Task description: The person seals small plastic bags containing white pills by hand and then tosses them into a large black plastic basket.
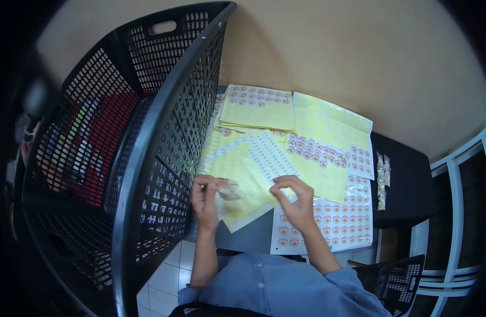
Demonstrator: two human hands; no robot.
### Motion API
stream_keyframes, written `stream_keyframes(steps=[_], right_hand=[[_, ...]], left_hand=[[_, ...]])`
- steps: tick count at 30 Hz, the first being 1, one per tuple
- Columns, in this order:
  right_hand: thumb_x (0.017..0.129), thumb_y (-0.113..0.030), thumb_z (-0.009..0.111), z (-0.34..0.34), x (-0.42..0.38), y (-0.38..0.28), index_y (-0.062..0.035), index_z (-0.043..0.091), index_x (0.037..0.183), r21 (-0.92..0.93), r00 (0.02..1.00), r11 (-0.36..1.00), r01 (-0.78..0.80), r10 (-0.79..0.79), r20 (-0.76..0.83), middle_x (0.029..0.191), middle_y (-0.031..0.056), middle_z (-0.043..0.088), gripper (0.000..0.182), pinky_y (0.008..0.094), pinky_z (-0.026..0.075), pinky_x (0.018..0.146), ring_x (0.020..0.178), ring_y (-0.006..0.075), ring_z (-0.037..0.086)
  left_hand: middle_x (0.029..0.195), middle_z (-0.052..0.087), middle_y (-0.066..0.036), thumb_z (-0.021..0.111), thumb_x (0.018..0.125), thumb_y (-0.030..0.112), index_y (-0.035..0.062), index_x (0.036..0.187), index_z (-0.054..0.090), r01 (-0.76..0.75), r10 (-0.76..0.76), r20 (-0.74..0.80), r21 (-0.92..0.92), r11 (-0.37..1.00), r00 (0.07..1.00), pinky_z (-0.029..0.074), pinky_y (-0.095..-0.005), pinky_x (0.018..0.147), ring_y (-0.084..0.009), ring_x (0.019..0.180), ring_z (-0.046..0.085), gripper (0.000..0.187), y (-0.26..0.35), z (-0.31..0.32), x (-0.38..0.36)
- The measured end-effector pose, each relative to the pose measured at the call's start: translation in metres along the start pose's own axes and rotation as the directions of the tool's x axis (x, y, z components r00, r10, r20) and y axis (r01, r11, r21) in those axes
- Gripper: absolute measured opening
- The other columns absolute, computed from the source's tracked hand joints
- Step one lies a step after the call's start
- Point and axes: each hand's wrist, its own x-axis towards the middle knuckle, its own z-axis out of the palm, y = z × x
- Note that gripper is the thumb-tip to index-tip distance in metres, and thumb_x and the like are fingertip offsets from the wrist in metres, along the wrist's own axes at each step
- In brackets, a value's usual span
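Over the yellow backing sheet [237, 174], my left hand [206, 198] pinches a small clear packet [229, 193], blurred, with contents too unclear to name. My right hand [295, 198] has thumb and index finger pressed together at the lower edge of a white sheet of small printed labels [272, 158]; whatever lies between the fingertips is too small to make out. Round orange-and-pink stickers [317, 152] run in rows across yellow sheets right of the labels. Below them is a white sheet full of the same stickers [335, 224].
A tall black perforated basket [171, 121] stands close on my left, with red and multicoloured items inside. Yellow sticker sheets [258, 113] are stacked at the back by the wall. Small packets [383, 182] lie on a black surface at right. Another black basket [399, 282] is low at right.
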Motion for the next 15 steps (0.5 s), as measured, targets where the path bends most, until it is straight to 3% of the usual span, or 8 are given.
stream_keyframes(steps=[1,3,5,7,9,11,13,15], right_hand=[[0.069,-0.001,0.063,-0.002,0.002,0.004,-0.0005,0.059,0.071,0.024,0.996,0.996,-0.082,0.083,-0.036,0.075,0.0111,0.06,0.005,0.0284,0.043,0.068,0.076,0.0207,0.058],[0.07,-0.003,0.062,0.002,0.012,0.018,0.0002,0.058,0.07,0.015,0.988,0.99,-0.14,0.14,-0.068,0.072,0.0109,0.059,0.006,0.0274,0.043,0.069,0.073,0.0192,0.058],[0.069,-0.008,0.065,0.011,0.025,0.038,-0.0001,0.057,0.079,-0.098,0.992,0.987,-0.127,0.125,-0.023,0.081,0.0122,0.059,0.015,0.029,0.043,0.071,0.076,0.0225,0.057],[0.069,-0.011,0.066,0.027,0.04,0.05,-0.0001,0.056,0.085,-0.171,0.998,0.983,-0.06,0.061,-0.003,0.088,0.0132,0.058,0.022,0.0308,0.043,0.075,0.082,0.0253,0.056],[0.068,-0.014,0.067,0.045,0.049,0.063,-0.0001,0.054,0.092,-0.242,1.0,0.97,0.008,-0.003,0.02,0.094,0.0142,0.057,0.03,0.0327,0.042,0.078,0.088,0.028,0.055],[0.068,-0.018,0.067,0.06,0.053,0.077,0.0013,0.05,0.1,-0.408,0.999,0.912,0.037,-0.017,0.05,0.106,0.0155,0.052,0.041,0.0365,0.039,0.086,0.1,0.032,0.049],[0.069,-0.02,0.066,0.07,0.054,0.086,0.0033,0.051,0.101,-0.426,0.999,0.905,0.011,0.012,0.051,0.108,0.0166,0.052,0.043,0.0366,0.036,0.091,0.105,0.0319,0.047],[0.07,-0.023,0.066,0.075,0.052,0.094,0.0021,0.054,0.102,-0.526,0.998,0.85,0.017,0.016,0.058,0.11,0.0145,0.053,0.042,0.0354,0.038,0.09,0.107,0.029,0.047]], left_hand=[[0.079,0.053,-0.009,0.044,0.086,0.009,0.0005,0.081,0.047,0.049,-0.054,-0.072,-0.069,0.996,0.996,0.044,-0.0259,0.069,-0.0157,0.076,0.055,0.01,0.0,-0.005,0.005],[0.076,0.052,-0.008,0.04,0.089,0.013,0.0015,0.083,0.044,0.054,-0.056,-0.026,-0.074,0.996,0.998,0.044,-0.0234,0.068,-0.0132,0.074,0.055,0.013,0.0,0.005,0.003],[0.073,0.051,-0.006,0.037,0.089,0.01,0.0032,0.086,0.043,0.207,-0.195,0.083,-0.194,0.959,0.977,0.047,-0.0248,0.062,-0.0118,0.065,0.055,0.01,-0.013,0.009,0.001],[0.073,0.051,-0.005,0.037,0.09,0.014,0.0047,0.086,0.043,0.257,-0.244,0.082,-0.269,0.928,0.966,0.048,-0.0254,0.06,-0.0111,0.066,0.055,0.012,-0.032,0.009,0.001],[0.073,0.052,-0.005,0.037,0.09,0.016,0.0049,0.086,0.044,0.381,-0.389,0.051,-0.351,0.855,0.92,0.048,-0.0257,0.06,-0.0121,0.066,0.055,0.014,-0.039,0.007,0.001],[0.074,0.052,-0.005,0.037,0.09,0.016,0.0046,0.085,0.043,0.405,-0.413,0.067,-0.388,0.828,0.908,0.046,-0.0246,0.063,-0.0117,0.068,0.055,0.014,-0.035,0.006,0.002],[0.075,0.052,-0.005,0.036,0.091,0.015,0.0043,0.085,0.043,0.427,-0.436,0.08,-0.418,0.802,0.896,0.044,-0.0234,0.067,-0.0113,0.069,0.054,0.014,-0.035,0.004,0.003],[0.077,0.05,-0.006,0.036,0.09,0.017,0.0051,0.084,0.044,0.447,-0.465,0.062,-0.41,0.795,0.883,0.049,-0.03,0.065,-0.0144,0.072,0.055,0.015,-0.037,0.004,0.001]])
